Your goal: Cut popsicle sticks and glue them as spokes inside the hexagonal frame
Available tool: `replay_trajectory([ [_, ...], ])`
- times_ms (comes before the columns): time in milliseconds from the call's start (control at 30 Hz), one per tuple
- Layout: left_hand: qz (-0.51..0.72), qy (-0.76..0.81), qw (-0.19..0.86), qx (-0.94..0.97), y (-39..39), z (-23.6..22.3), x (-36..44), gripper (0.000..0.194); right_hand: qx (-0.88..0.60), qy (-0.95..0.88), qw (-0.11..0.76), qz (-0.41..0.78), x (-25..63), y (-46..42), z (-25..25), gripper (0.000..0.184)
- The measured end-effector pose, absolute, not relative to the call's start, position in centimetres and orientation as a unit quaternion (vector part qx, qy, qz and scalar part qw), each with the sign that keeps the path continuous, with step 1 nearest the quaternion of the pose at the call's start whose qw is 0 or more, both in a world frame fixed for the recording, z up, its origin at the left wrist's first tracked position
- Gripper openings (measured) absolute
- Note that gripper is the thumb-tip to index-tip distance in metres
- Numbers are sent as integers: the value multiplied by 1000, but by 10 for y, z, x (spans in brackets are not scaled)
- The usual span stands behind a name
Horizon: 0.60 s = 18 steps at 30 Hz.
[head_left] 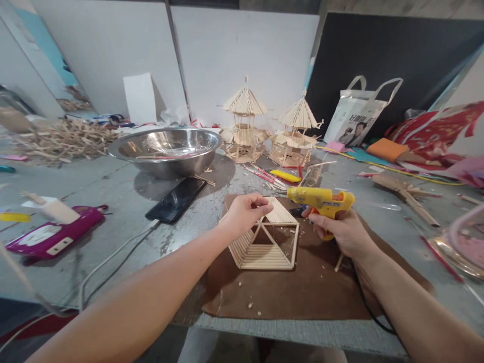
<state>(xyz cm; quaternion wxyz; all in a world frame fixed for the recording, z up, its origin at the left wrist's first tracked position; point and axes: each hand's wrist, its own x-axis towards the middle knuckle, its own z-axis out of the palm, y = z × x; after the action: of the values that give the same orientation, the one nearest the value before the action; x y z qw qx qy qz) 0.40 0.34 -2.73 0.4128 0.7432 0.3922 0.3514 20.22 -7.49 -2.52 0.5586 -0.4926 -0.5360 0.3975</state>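
Note:
My right hand is wrapped round the handle of a yellow hot glue gun, its nozzle pointing left. Close to that nozzle, my left hand is closed in a pinch; what its fingertips hold, if anything, is too small to make out. Beneath the left hand lies a many-sided frame of thin wooden sticks, with some of its wedge-shaped panels filled by rows of sticks and others open. Part of the frame is hidden by the left hand. It rests on a brown sheet with small scraps on it.
Two stick-built pagodas stand at the back, beside a steel bowl. A phone with a cable and a purple power strip lie left. A yellow cutter, a white bag and a stick pile are farther back.

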Motion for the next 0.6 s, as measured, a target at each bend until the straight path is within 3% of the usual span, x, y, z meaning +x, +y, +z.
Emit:
replay_trajectory([
  [267,372,389,388,748,2,-26,5,25,-528,-551,562,321,203,-75,-30,31],
  [600,370,390,394,746,1,-24,5,23,-553,-562,545,286,203,-76,-31,34],
])
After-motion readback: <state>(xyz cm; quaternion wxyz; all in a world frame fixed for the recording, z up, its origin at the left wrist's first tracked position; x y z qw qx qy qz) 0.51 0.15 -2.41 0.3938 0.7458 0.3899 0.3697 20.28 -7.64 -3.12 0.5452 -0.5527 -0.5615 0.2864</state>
